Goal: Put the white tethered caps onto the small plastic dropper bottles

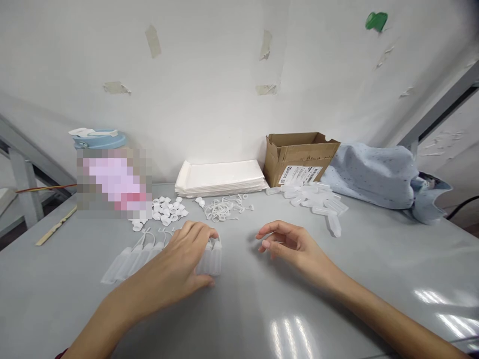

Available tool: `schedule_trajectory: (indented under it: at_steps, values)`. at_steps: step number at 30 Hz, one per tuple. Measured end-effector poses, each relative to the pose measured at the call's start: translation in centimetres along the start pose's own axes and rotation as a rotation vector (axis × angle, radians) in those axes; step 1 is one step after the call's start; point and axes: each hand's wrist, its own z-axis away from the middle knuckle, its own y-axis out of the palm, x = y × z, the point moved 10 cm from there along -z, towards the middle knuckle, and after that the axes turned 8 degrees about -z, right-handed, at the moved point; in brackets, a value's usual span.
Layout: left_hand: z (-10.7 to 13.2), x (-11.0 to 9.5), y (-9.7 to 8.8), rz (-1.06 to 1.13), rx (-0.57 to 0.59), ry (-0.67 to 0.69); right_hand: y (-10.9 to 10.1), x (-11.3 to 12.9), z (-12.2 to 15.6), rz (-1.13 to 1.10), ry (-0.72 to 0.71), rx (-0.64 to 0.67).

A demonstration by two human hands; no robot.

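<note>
My left hand (187, 254) arches over a row of small translucent plastic tubes with cord loops at their tops. Its fingers bend at the top of the right-end tubes (213, 262), and the thumb lies along their bottom, spanning them. The left part of the row (129, 262) fans out beyond my wrist; the middle is hidden under the hand. To the right, my right hand (286, 242) hovers over the grey table with fingers loosely curved and apart, holding nothing. Behind my hands lie a tangle of white cord loops (222, 209) and a pile of small white caps (166, 210).
Loose translucent tubes (318, 199) lie before an open cardboard box (299, 154). White padded envelopes (222, 177) are stacked against the wall. A pale blue cloth (370, 174) sits at right. A blue-lidded container (99, 139) and a wooden stick (56, 227) are at left.
</note>
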Motion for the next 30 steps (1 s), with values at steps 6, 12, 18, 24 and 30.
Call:
schedule_trajectory:
  at_steps: [6,12,18,24,30]
  values:
    - [0.0,0.3,-0.4,-0.018,-0.057,0.009,-0.1,0.0,-0.1,0.008,-0.01,-0.001]
    - [-0.1,0.7,-0.8,0.024,-0.057,-0.052,0.1,-0.2,-0.1,0.035,-0.017,0.011]
    - [-0.9,0.9,-2.2,0.015,-0.238,-0.088,-0.8,0.1,-0.2,0.095,-0.066,-0.031]
    - [-3.1,-0.3,-1.0,-0.119,-0.218,-0.032,-1.8,0.7,-0.3,0.137,-0.088,-0.07]
    - [-4.1,-1.1,-0.1,-0.185,-0.153,-0.015,-3.1,2.0,-0.2,0.17,-0.104,-0.133]
